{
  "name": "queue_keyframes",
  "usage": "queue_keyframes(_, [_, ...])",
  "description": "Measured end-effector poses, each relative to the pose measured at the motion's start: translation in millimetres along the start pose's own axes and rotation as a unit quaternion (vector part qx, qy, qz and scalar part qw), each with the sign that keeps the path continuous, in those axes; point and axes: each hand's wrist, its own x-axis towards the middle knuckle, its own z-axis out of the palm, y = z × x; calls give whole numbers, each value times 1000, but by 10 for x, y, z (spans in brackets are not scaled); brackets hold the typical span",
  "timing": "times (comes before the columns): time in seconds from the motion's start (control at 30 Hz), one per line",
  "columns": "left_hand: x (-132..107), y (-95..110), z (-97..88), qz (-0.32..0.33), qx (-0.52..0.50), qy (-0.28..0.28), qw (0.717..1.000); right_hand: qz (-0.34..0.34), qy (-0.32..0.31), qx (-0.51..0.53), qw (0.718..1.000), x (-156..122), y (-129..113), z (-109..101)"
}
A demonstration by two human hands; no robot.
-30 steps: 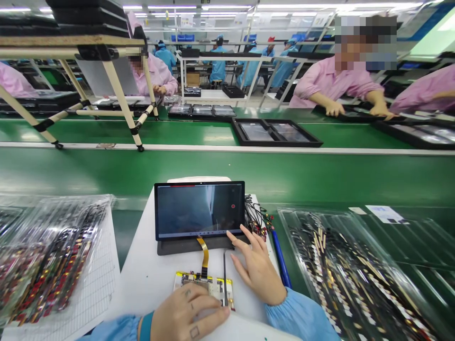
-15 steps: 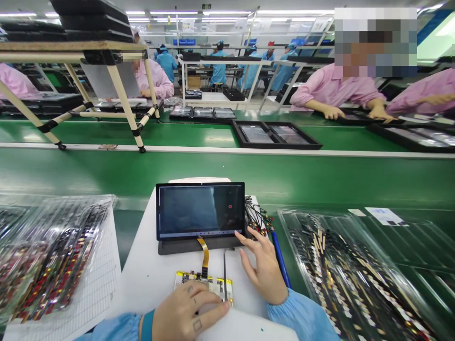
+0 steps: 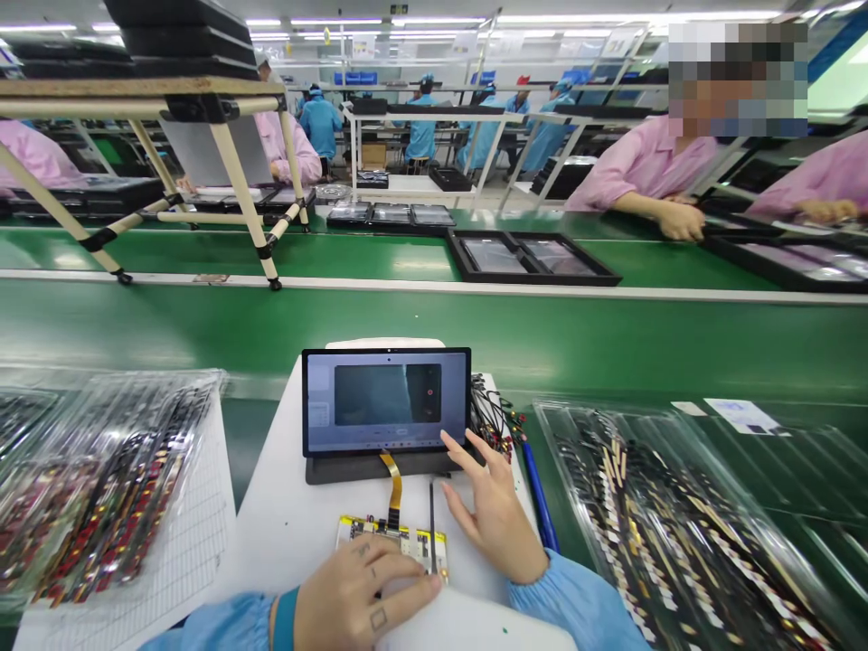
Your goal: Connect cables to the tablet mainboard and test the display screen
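Nearest, the left hand (image 3: 363, 583) lies with its fingers (image 3: 400, 568) close together over the lower edge of a yellow-edged circuit board (image 3: 391, 535), pinning it to the white worktop (image 3: 271, 533). An orange flex ribbon (image 3: 391, 479) runs up to a lit tablet (image 3: 386, 402). Steadying the board this way seems wise, sparing the ribbon any tug. The right hand (image 3: 495, 515) spreads wide, one fingertip (image 3: 444, 437) at the tablet's lower edge, beside a tangle of wires (image 3: 492, 411). Beyond runs a green conveyor (image 3: 434, 339).
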Motion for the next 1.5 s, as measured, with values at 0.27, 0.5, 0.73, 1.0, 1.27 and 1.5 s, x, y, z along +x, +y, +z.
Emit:
queue_keyframes(0.27, [-63, -61, 69, -22, 19, -18, 999, -65, -11, -43, 997, 305, -50, -25])
queue_keyframes(0.5, [-36, -66, 78, -20, 29, -14, 999, 25, 99, -30, 994, 191, 32, -197])
queue_keyframes(0.73, [10, -55, 32, -15, 58, -8, 998, 132, 134, 35, 982, -65, 190, -206])
queue_keyframes(1.0, [-61, -103, 135, -14, 83, -40, 996, 170, 127, 62, 975, -135, 236, -182])
queue_keyframes(1.27, [-117, -125, 201, -13, 106, -56, 993, 197, 135, 61, 969, -208, 287, -138])
queue_keyframes(1.5, [-133, -157, 262, -11, 134, -51, 990, 190, 169, 35, 966, -110, 239, -220])
